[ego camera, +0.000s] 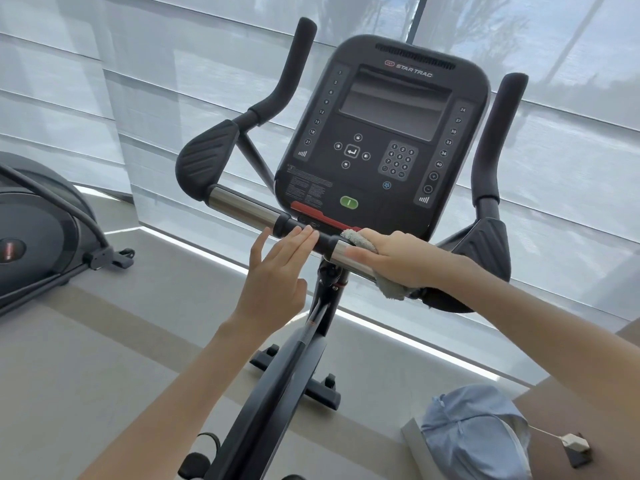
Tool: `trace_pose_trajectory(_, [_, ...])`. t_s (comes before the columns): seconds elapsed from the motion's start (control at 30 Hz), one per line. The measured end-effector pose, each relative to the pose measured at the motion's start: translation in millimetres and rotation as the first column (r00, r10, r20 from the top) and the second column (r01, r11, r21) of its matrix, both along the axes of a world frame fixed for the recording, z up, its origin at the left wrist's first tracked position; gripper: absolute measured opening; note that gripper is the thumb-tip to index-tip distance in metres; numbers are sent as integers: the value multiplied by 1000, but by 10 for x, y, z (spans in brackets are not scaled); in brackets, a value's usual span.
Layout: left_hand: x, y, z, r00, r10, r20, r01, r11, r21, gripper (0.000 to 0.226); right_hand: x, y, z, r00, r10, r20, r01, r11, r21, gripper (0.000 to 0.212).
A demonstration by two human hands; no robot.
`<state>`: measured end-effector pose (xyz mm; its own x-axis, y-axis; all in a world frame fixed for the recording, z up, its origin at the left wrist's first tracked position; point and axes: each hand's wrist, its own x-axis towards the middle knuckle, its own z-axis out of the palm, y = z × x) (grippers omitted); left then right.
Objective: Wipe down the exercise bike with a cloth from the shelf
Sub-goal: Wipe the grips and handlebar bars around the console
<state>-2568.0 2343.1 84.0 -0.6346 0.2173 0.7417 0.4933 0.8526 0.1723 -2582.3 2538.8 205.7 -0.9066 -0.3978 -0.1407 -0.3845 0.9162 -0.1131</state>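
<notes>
On the chrome handlebar below the console of the exercise bike, my right hand curls round the cloth, wrapping it against the bar for wiping, while my left hand, fingers straight and holding nothing, touches the centre clamp, probably as a brace.

The exercise bike fills the middle of the frame, its dark body rising from the bottom centre to the console in the upper centre. The console is a rounded black panel, tilted, with a blank screen, a number keypad, a green button and a red strip along its lower edge. Below it runs the handlebar, with chrome sections, black ribbed pads and two upright black grips. The cloth, small, grey and fluffy, wraps the chrome bar right of centre under the right hand, its ends showing above and below.
</notes>
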Motion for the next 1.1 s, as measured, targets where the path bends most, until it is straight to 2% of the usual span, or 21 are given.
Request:
trace_pose_trajectory(0.07, [1, -2, 1, 1000, -5, 10, 5, 1000, 2, 66, 140, 74, -56, 989, 68, -130, -53, 992, 114, 62])
trace_pose_trajectory(0.13, [2, -6, 6, 1000, -10, 14, 10, 1000, 1, 66, 250, 165, -74, 982, 141, -124, -118, 977, 177, 77])
trace_pose_trajectory(0.2, [2, -12, 16, 1000, -9, 15, 9, 1000, -1, 65, 298, 247, 25, 989, 130, 63, -140, 972, 191, 96])
trace_pose_trajectory(0.27, [2, -15, 23, 1000, -11, 18, 11, 1000, -2, 65, 243, 346, 151, 955, 104, 276, -146, 980, 138, 113])
trace_pose_trajectory(0.3, [4, -15, 24, 1000, -11, 20, 11, 1000, -4, 65, 199, 394, 201, 939, 115, 324, -161, 980, 118, 119])
trace_pose_trajectory(0.37, [5, -17, 22, 1000, -12, 21, 12, 1000, -5, 66, 112, 451, 241, 940, 143, 309, -190, 974, 125, 123])
trace_pose_trajectory(0.5, [-11, -17, 10, 1000, -19, 10, 19, 1000, 8, 65, 96, 433, 125, 975, 213, 59, -220, 956, 194, 114])
trace_pose_trajectory(0.67, [-17, 11, 0, 1000, -25, -8, 25, 999, 38, 64, 133, 370, -50, 936, 272, -222, -219, 947, 236, 86])
trace_pose_trajectory(0.77, [-30, 25, -11, 1000, -25, -17, 26, 998, 52, 64, 77, 280, -109, 923, 244, -299, -187, 960, 208, 73])
trace_pose_trajectory(0.87, [-36, 29, -16, 999, -22, -24, 23, 998, 57, 63, 8, 142, -147, 927, 144, -345, -92, 982, 163, 58])
trace_pose_trajectory(0.93, [-30, 30, -8, 999, -20, -29, 22, 998, 51, 63, -46, -11, -202, 899, 100, -427, -30, 986, 166, 51])
trace_pose_trajectory(1.03, [-22, 24, 2, 999, -25, -34, 26, 999, 44, 64, -133, -247, -268, 837, 69, -543, 18, 988, 154, 51])
trace_pose_trajectory(1.1, [-13, 11, 7, 999, -25, -23, 26, 999, 38, 64, -170, -331, -256, 846, 34, -532, 27, 994, 107, 54])
